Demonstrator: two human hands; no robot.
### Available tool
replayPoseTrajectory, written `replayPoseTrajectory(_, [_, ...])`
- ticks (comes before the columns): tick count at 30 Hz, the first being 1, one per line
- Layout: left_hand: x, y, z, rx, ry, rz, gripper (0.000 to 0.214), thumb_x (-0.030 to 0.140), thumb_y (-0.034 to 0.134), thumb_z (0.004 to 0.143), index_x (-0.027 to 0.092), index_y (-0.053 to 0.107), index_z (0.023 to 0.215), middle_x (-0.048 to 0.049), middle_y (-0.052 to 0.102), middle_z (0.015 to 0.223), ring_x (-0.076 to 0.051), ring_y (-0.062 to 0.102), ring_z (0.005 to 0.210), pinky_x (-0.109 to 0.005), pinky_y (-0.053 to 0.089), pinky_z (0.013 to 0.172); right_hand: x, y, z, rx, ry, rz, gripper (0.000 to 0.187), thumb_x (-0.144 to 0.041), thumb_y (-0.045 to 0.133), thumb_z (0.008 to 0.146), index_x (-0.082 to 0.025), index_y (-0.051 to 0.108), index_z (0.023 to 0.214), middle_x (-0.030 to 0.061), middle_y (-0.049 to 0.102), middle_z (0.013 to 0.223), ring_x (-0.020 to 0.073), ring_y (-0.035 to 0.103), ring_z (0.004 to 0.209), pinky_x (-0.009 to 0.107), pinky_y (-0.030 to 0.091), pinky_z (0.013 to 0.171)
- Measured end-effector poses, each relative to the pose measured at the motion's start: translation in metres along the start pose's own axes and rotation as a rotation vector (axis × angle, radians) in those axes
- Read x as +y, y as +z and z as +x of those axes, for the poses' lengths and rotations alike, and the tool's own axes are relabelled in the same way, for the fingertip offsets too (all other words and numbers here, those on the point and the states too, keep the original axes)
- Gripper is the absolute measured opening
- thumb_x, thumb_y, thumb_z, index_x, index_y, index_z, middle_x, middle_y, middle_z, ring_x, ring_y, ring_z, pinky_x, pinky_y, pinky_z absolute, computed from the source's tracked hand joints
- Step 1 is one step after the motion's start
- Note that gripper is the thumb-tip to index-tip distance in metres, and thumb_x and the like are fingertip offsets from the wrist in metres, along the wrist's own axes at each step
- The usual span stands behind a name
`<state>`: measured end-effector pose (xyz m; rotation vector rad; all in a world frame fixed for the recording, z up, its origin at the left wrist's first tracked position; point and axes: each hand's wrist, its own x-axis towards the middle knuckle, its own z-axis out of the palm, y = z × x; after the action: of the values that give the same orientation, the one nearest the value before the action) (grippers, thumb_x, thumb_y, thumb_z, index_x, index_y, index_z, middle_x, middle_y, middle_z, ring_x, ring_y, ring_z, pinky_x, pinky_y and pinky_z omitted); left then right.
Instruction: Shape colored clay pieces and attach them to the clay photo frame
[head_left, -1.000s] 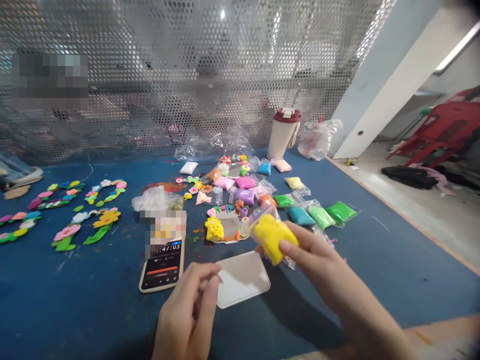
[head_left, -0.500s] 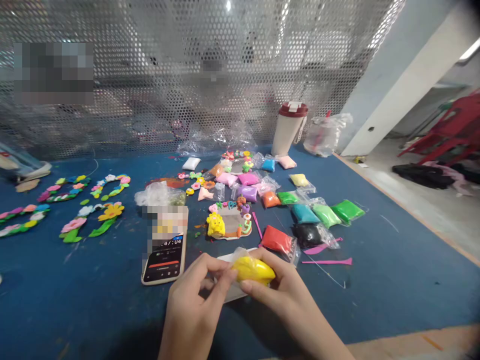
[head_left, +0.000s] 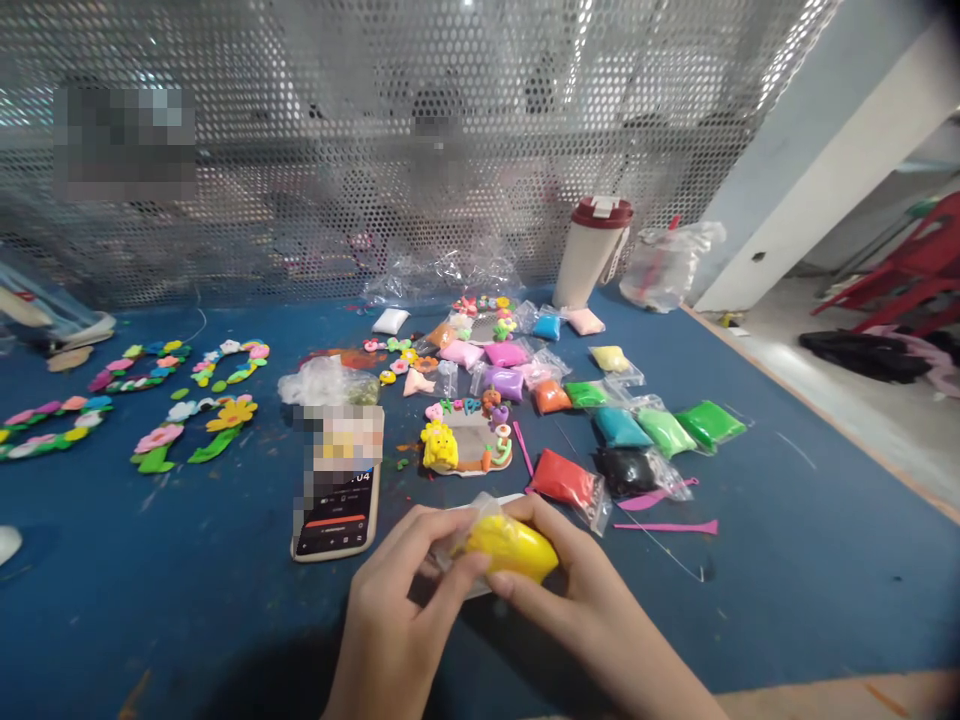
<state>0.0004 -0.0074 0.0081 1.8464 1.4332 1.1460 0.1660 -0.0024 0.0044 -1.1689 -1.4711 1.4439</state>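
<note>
Between both hands is a clear plastic bag of yellow modelling clay (head_left: 517, 550), held just above the near part of the table. My left hand (head_left: 420, 575) pinches the bag's loose plastic end between thumb and fingers. Wrapped round the clay-filled side is my right hand (head_left: 555, 570), its thumb in front. A white flat piece (head_left: 480, 592) shows partly beneath the hands. Just beyond them lies a small frame (head_left: 469, 440) decorated with clay figures, a yellow animal (head_left: 439, 446) at its left side.
A phone (head_left: 337, 510) lies left of my hands. Bags of red (head_left: 566, 480), black (head_left: 626, 470) and green clay (head_left: 709, 425) are on the right, with pink tools (head_left: 666, 527). Clay-flower rings (head_left: 199, 435) lie at left. A lidded cup (head_left: 589, 255) stands by the perforated metal screen (head_left: 300, 200).
The view has shifted slightly, so things sit a little further right. The yellow clay bag has tilted, and more of the yellow shows between my hands. Both hands keep their hold.
</note>
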Motion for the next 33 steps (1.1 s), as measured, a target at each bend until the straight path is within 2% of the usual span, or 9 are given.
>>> replayPoseTrajectory(8, [-0.001, 0.001, 0.000, 0.004, 0.039, 0.103, 0.006, 0.020, 0.062, 0.086, 0.023, 0.065, 0.080, 0.0055, 0.061, 0.070, -0.009, 0.058, 0.057, -0.014, 0.048, 0.054, 0.006, 0.006, 0.004, -0.013, 0.011, -0.137, 0.012, -0.027, 0.061, 0.086, -0.021, 0.052, 0.091, -0.0023, 0.058, 0.081, 0.0130, 0.052, 0.071, 0.023, 0.040, 0.064])
replayPoseTrajectory(13, [-0.003, 0.002, -0.003, -0.053, 0.096, 0.114, 0.011, 0.018, 0.060, 0.088, 0.024, 0.067, 0.083, 0.0053, 0.067, 0.073, -0.010, 0.064, 0.063, -0.015, 0.049, 0.059, 0.000, -0.001, 0.001, 0.016, -0.134, -0.405, 0.013, -0.018, 0.067, 0.082, -0.021, 0.058, 0.090, -0.0002, 0.063, 0.090, 0.0145, 0.058, 0.082, 0.024, 0.044, 0.072])
replayPoseTrajectory(16, [-0.005, 0.002, -0.003, -0.044, 0.141, 0.119, 0.016, 0.017, 0.059, 0.088, 0.025, 0.067, 0.100, 0.0028, 0.071, 0.087, -0.011, 0.067, 0.070, -0.016, 0.052, 0.063, -0.014, -0.022, 0.002, -0.006, -0.191, -0.639, 0.011, -0.019, 0.067, 0.082, -0.021, 0.059, 0.090, 0.0001, 0.064, 0.086, 0.0159, 0.060, 0.078, 0.025, 0.044, 0.067])
replayPoseTrajectory(17, [-0.005, 0.002, -0.004, -0.020, 0.142, 0.127, 0.021, 0.018, 0.059, 0.088, 0.024, 0.064, 0.107, 0.0009, 0.071, 0.094, -0.011, 0.067, 0.071, -0.017, 0.053, 0.064, -0.020, -0.032, 0.005, 0.051, -0.212, -0.730, 0.009, -0.019, 0.064, 0.083, -0.021, 0.059, 0.090, 0.0010, 0.065, 0.085, 0.0171, 0.061, 0.078, 0.026, 0.045, 0.067])
replayPoseTrajectory(20, [-0.003, 0.000, -0.006, 0.039, 0.123, 0.125, 0.024, 0.020, 0.052, 0.091, 0.024, 0.060, 0.113, -0.0013, 0.069, 0.103, -0.012, 0.067, 0.079, -0.018, 0.053, 0.069, -0.035, -0.071, 0.027, 0.377, -0.195, -1.003, 0.020, -0.037, 0.063, 0.085, -0.021, 0.058, 0.096, 0.0038, 0.067, 0.084, 0.0208, 0.061, 0.072, 0.029, 0.042, 0.060])
replayPoseTrajectory(23, [-0.002, -0.001, -0.009, 0.036, 0.144, 0.107, 0.019, 0.017, 0.046, 0.093, 0.025, 0.062, 0.099, 0.0016, 0.069, 0.090, -0.012, 0.066, 0.082, -0.018, 0.052, 0.071, -0.035, -0.110, 0.065, 0.613, -0.085, -1.201, 0.029, -0.043, 0.061, 0.085, -0.019, 0.057, 0.101, 0.0074, 0.068, 0.088, 0.0224, 0.061, 0.068, 0.030, 0.040, 0.056])
replayPoseTrajectory(27, [-0.011, -0.011, -0.002, 0.119, 0.185, 0.304, 0.019, 0.016, 0.046, 0.093, 0.022, 0.060, 0.105, -0.0026, 0.067, 0.101, -0.016, 0.065, 0.093, -0.024, 0.049, 0.082, -0.013, -0.144, 0.107, 0.597, -0.044, -1.317, 0.025, -0.035, 0.060, 0.083, -0.015, 0.062, 0.097, 0.0129, 0.066, 0.081, 0.0288, 0.061, 0.073, 0.037, 0.045, 0.060])
replayPoseTrajectory(30, [-0.024, -0.032, 0.016, 0.225, 0.127, 0.399, 0.020, 0.021, 0.041, 0.093, 0.019, 0.059, 0.101, -0.0069, 0.063, 0.102, -0.021, 0.061, 0.100, -0.033, 0.049, 0.090, 0.002, -0.150, 0.114, 0.614, -0.157, -1.339, 0.032, -0.033, 0.056, 0.085, -0.010, 0.060, 0.107, 0.0222, 0.060, 0.106, 0.0369, 0.055, 0.101, 0.049, 0.046, 0.079])
replayPoseTrajectory(33, [-0.037, -0.055, 0.039, 0.204, 0.023, 0.403, 0.025, 0.024, 0.038, 0.091, 0.019, 0.054, 0.109, -0.0093, 0.055, 0.112, -0.025, 0.059, 0.107, -0.042, 0.045, 0.098, 0.006, -0.145, 0.103, 0.639, -0.296, -1.323, 0.036, -0.027, 0.051, 0.088, -0.008, 0.055, 0.118, 0.0261, 0.048, 0.126, 0.0403, 0.041, 0.120, 0.057, 0.038, 0.094])
